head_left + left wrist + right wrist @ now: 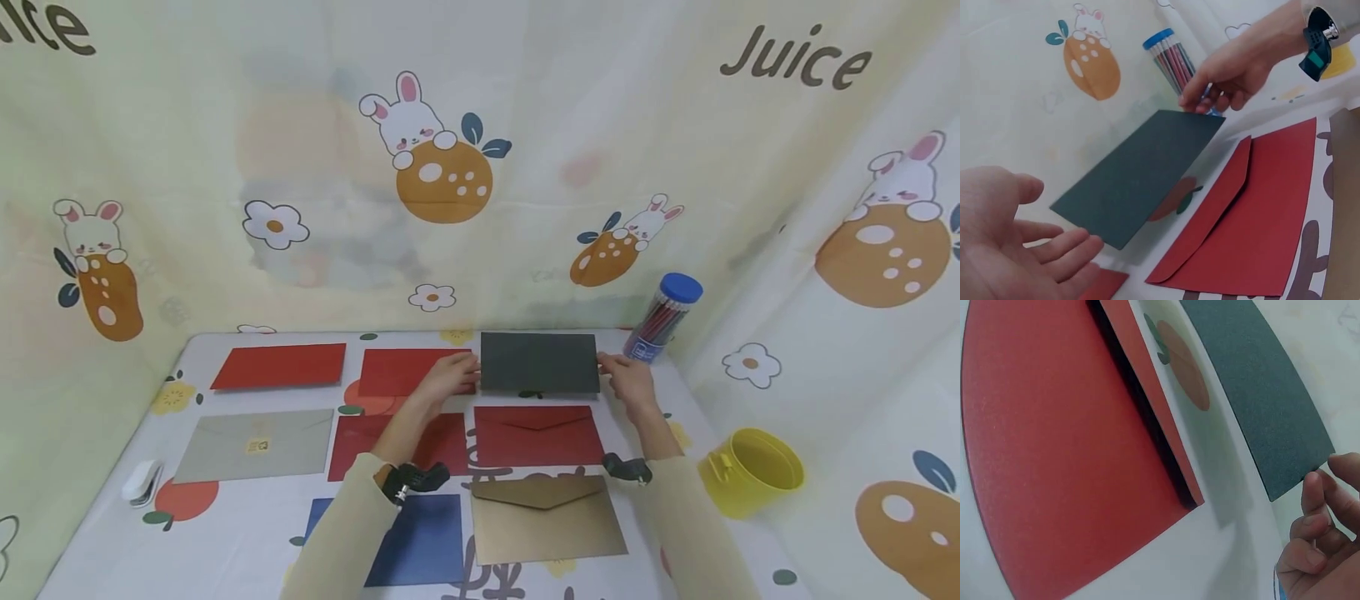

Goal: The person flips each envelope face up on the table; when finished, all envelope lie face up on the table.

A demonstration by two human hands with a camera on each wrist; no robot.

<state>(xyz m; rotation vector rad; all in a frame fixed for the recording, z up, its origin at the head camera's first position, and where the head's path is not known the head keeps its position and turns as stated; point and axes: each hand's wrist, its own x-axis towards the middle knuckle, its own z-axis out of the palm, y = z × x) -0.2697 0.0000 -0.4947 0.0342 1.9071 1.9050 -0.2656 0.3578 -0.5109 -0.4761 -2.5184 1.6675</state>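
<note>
A dark green envelope is held up off the cloth at the back, its shadow below it in the right wrist view. My right hand pinches its right edge between thumb and fingers. At the other end, my left hand has its fingers loosely extended and spread, fingertips close to the envelope's left edge. A red envelope with a pointed flap lies just in front of the green one. Another red envelope is partly hidden behind my left hand.
More envelopes lie in rows: red, grey, red, blue and gold. A blue-lidded jar of pencils stands behind my right hand. A yellow bucket is at right, a white stapler-like object at left.
</note>
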